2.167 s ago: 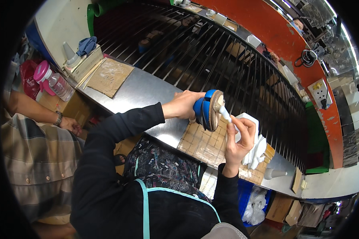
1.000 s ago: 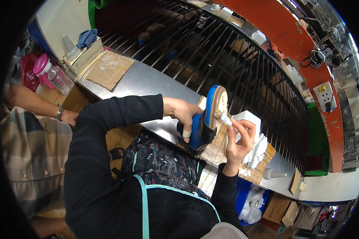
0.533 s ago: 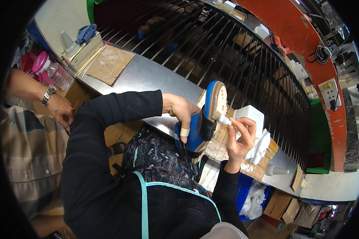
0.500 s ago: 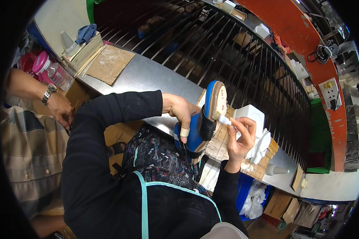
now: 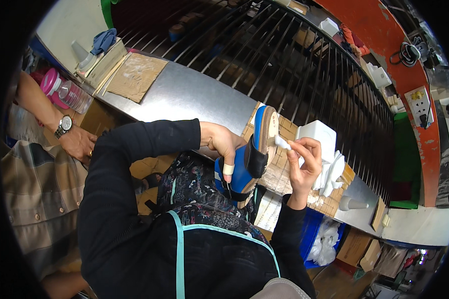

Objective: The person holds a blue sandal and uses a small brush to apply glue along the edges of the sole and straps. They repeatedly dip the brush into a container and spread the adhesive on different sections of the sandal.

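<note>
Blue sandal (image 5: 241,172) in the left hand (image 5: 218,140), small white piece (image 5: 283,143) in the right hand (image 5: 307,162)

Grey fabric of a stitched cap brim (image 5: 280,290) shows at the lower edge, nearest of all, before a black floral apron (image 5: 224,224) edged in mint green. Above the apron, near the bench edge, the sandal is held tilted on its side, its pale sole turned toward the right and its black straps toward the body. The left hand is closed around its blue side, one digit wearing a beige wrap. The right hand pinches the white piece between thumb and fingers at the edge of the sole; whether it touches is hard to tell.

Just beyond, a grid-lined board (image 5: 320,203) lies on the steel benchtop (image 5: 190,85), bearing a white box-shaped container (image 5: 318,133) and crumpled white cloths (image 5: 333,172). A grey cone (image 5: 354,204) lies on its side near the board, and a blue bin (image 5: 310,231) holding clear plastic bags (image 5: 328,243) stands below.

At the left, a co-worker's hand (image 5: 77,141) with a metal wristwatch (image 5: 64,125) rests near a pink-lidded bottle (image 5: 74,95). A cardboard sheet (image 5: 136,77) lies farther along the bench. Behind everything run dark metal bars (image 5: 284,74), then a chipped orange wall (image 5: 411,67) with a white power socket (image 5: 419,105).
</note>
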### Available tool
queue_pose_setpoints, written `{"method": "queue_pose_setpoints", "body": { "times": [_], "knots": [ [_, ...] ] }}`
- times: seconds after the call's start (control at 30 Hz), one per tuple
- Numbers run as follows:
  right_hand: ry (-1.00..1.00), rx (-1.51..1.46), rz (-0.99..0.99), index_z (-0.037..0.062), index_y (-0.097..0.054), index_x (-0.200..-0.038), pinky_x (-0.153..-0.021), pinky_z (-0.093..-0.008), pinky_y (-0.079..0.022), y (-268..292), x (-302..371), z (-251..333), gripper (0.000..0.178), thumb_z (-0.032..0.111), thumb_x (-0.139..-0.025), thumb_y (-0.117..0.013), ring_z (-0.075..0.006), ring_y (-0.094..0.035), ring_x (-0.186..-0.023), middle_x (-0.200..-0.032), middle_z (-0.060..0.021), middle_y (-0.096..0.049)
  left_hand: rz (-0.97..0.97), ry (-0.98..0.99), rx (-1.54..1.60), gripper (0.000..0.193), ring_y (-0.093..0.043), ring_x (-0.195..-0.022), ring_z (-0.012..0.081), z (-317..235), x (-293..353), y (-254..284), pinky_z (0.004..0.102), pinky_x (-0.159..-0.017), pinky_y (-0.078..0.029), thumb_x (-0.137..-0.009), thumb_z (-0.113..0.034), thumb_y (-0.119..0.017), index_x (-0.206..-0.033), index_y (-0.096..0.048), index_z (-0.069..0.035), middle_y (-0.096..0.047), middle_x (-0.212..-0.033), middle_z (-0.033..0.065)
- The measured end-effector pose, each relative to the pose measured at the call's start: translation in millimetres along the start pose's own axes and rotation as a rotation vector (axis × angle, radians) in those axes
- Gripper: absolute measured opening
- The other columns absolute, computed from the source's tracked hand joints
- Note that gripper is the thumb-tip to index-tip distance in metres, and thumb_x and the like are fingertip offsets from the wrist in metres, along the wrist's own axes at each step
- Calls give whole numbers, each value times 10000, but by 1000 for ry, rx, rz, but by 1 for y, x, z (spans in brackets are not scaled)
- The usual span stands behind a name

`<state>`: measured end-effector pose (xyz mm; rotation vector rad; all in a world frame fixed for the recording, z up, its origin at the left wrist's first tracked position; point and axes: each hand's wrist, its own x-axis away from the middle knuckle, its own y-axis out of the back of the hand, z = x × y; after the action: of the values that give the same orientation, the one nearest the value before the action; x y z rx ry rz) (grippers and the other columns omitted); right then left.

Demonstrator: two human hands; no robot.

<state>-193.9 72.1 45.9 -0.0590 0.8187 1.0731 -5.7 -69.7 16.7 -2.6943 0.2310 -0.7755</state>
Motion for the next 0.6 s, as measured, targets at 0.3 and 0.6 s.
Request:
{"method": "queue_pose_setpoints", "body": {
  "times": [0.3,0.6],
  "knots": [
    [6,120,-34,27,-743,-962,-582,-218,-452,1,-7,3,152,16,-812,-726,-123,-573,-758,-952,-66,-571,-28,14,66,845,-607,-1127,310,12,-3,-3,393,-945,-522,-537,129,-832,-1303,-483,43,-613,-1220,207],
    [11,46,86,25,-742,-952,-596,-227,-457,12,7,2,172,-8,-783,-736,-123,-576,-771,-961,-65,-575,12,-11,71,803,-615,-1106,276,14,-2,-9,356,-921,-537,-558,120,-834,-1285,-502,48,-624,-1206,203]
  ]
}}
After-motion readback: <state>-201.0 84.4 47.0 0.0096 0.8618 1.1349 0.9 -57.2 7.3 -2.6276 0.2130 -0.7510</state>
